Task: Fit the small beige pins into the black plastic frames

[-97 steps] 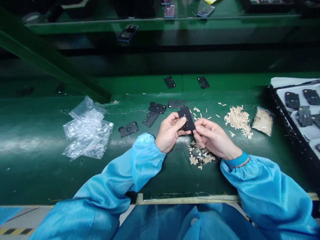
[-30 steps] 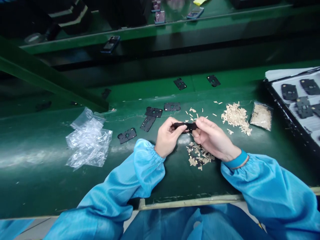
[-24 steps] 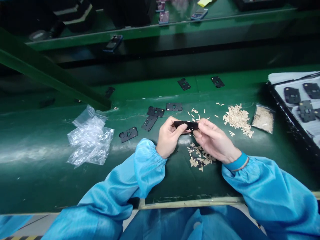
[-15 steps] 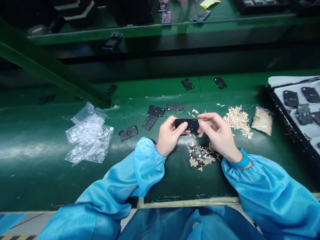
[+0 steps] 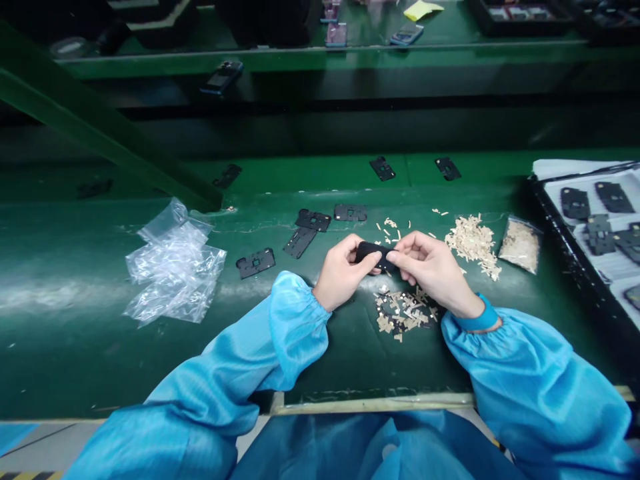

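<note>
Above the green table (image 5: 75, 347), my left hand (image 5: 341, 273) and my right hand (image 5: 433, 270) both pinch one small flat black plastic plate (image 5: 373, 254). The left fingers grip its left end, the right fingertips its right end. The plate lies nearly flat, and much of it is hidden by my fingers. Just below my hands lies a heap of tan and black scraps (image 5: 403, 312). Both arms wear blue sleeves.
Several more black plates (image 5: 314, 221) lie left of my hands. Crumpled clear bags (image 5: 173, 263) sit at the left. A pile of tan slips (image 5: 473, 241) and a small filled bag (image 5: 520, 245) lie at the right, beside a black tray (image 5: 565, 233) of plates. Phones rest on the far shelf.
The plate, held upright and facing me 3.2 s ago, has been turned flat. My right fingers, spread half a second ago, have closed onto its right end.
</note>
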